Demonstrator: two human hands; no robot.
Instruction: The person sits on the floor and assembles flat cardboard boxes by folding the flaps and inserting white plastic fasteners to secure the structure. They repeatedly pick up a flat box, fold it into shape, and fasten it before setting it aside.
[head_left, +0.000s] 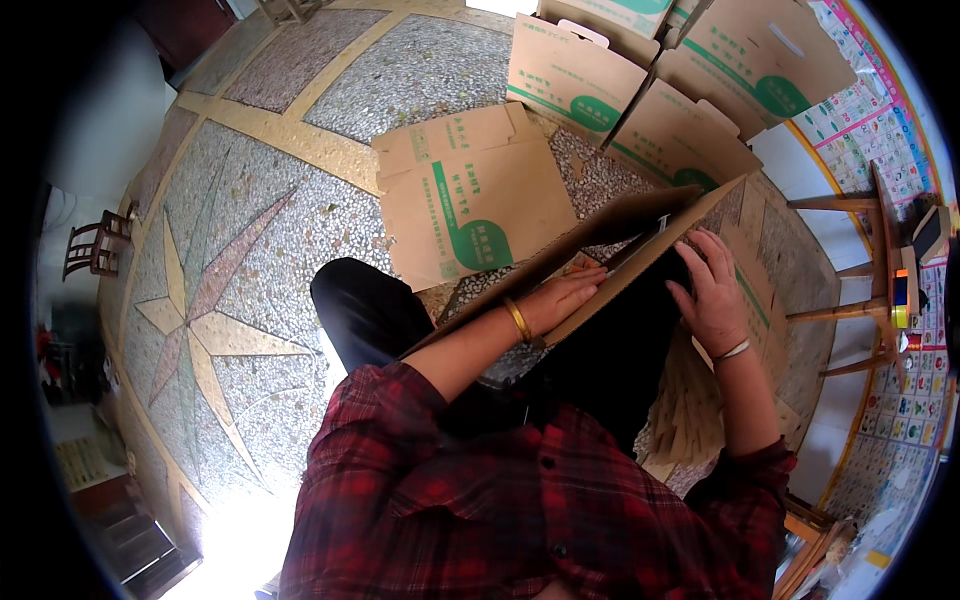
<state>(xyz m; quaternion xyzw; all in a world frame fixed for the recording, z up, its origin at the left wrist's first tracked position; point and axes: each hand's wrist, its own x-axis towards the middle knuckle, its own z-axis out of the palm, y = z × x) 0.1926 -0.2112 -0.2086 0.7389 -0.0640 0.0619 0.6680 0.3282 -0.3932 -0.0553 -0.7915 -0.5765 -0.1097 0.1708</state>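
Observation:
A brown cardboard carton stands tilted across my lap, partly opened out, with a dark gap between its two long panels. My left hand, a gold bangle at its wrist, reaches into that gap. Its fingers lie stretched flat along the inner side of the near panel. Against the outer face of the same panel rests my right hand, fingers apart and slightly bent, thumb spread. The carton's lower part is hidden by my arms and legs.
A flat carton with green print lies on the stone-chip floor ahead. Several opened cartons stand at the far right. Beside my right leg is a stack of folded cardboard. A wooden stool stands by the right wall.

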